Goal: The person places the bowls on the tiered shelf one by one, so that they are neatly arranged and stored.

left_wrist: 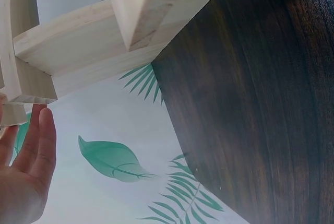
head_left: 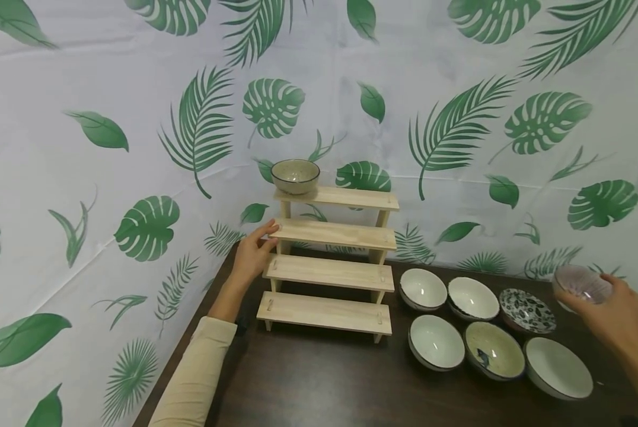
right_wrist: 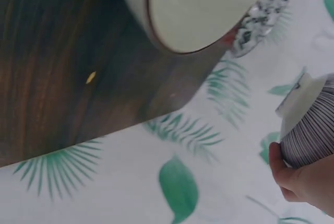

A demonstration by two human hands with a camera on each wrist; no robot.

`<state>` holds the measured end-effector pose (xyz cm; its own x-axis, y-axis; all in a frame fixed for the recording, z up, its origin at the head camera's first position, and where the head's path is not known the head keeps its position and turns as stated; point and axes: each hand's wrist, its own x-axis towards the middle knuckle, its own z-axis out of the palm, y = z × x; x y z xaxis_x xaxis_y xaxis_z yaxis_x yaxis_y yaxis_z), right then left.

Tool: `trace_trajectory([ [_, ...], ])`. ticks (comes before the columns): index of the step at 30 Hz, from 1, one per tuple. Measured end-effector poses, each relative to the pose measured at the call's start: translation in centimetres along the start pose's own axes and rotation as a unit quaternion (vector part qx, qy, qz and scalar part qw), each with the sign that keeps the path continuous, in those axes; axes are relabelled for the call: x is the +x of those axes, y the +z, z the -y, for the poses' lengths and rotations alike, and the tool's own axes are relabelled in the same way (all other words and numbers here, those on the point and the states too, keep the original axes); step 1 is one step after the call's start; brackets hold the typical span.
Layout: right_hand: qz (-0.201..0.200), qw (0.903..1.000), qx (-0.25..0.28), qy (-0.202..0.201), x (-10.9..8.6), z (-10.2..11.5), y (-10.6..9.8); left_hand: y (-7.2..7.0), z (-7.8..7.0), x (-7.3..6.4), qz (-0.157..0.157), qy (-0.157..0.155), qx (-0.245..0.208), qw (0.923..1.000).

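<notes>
Toward four o'clock in the head view, grips a striped bowl (head_left: 580,279) with the right hand (head_left: 615,311), setting thumb and fingers about its side. Holds it up, clear of the dark table (head_left: 319,385), in front of the leaf-print cloth (head_left: 404,77). In the right wrist view, shows fine dark lines around the outside of that bowl and a pale foot beneath.

Outward from the striped bowl, at eight o'clock, places a leaf-patterned bowl (head_left: 527,310) near it, and beyond, in the front row, a yellow-green bowl (head_left: 494,350) with a dark blue mark inside. Near half past six, shows a wide white bowl (head_left: 559,367). Toward nine, lines up two white bowls (head_left: 474,296) in the back row; between eight and nine, in the front row, adds a round white bowl (head_left: 436,342). Keeps all six on the table, facing upward.

Toward eight o'clock from the middle of the head view, pinches with the left hand (head_left: 251,256) the end of the second board from the top of a wooden stand (head_left: 329,274). Climbs in four steps toward the cloth there, carrying an olive bowl (head_left: 296,178) at the stand's eleven o'clock, on the top board.
</notes>
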<state>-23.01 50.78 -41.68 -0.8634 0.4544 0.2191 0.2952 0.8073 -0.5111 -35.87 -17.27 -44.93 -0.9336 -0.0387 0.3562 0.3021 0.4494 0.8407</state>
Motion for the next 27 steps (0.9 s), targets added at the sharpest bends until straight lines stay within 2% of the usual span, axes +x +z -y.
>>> trace_trajectory([
  [9,0.004,0.9982,0.004,-0.060,-1.3,4.0,-0.5,-0.2,0.0,-0.1,0.004,-0.004,-0.002,1.0000],
  [16,0.008,0.9914,0.041,-0.124,-2.3,6.8,-0.5,-0.1,0.1,-0.2,-0.003,0.008,0.017,0.9998],
  [23,0.028,0.9887,0.053,-0.137,-3.8,10.2,-1.1,0.0,0.2,-0.3,-0.003,0.011,0.020,0.9997],
  [27,0.052,0.9868,0.052,-0.144,-4.3,12.2,-1.8,0.0,0.0,-0.1,-0.002,0.013,0.021,0.9997],
])
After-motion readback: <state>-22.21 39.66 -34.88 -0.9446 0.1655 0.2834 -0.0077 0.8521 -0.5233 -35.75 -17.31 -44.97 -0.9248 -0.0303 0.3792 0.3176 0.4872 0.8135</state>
